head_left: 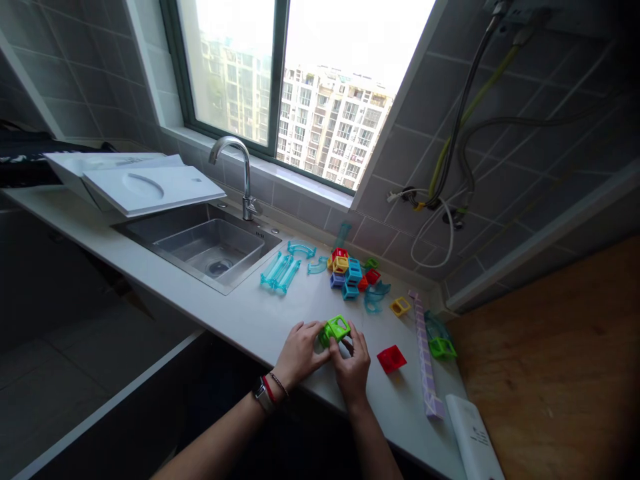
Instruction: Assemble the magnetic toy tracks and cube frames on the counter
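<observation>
Both my hands meet at the near edge of the white counter (240, 313). My left hand (300, 352) and my right hand (351, 363) are closed around a green square-framed toy block (336, 329), fingers pinching it from either side. Just right of my right hand lies a red block (391, 359). Farther back sits a heap of coloured blocks (350, 273), with a yellow block (400, 306) and a green block (442, 347) off to the right. Clear blue tube pieces (280, 271) lie near the sink.
A steel sink (200, 247) with a tap (245, 173) lies at the left, a white board (150, 187) resting beside it. A long lilac strip (425, 353) and a white flat box (473, 437) lie on the right. Cables (440, 200) hang from the tiled wall.
</observation>
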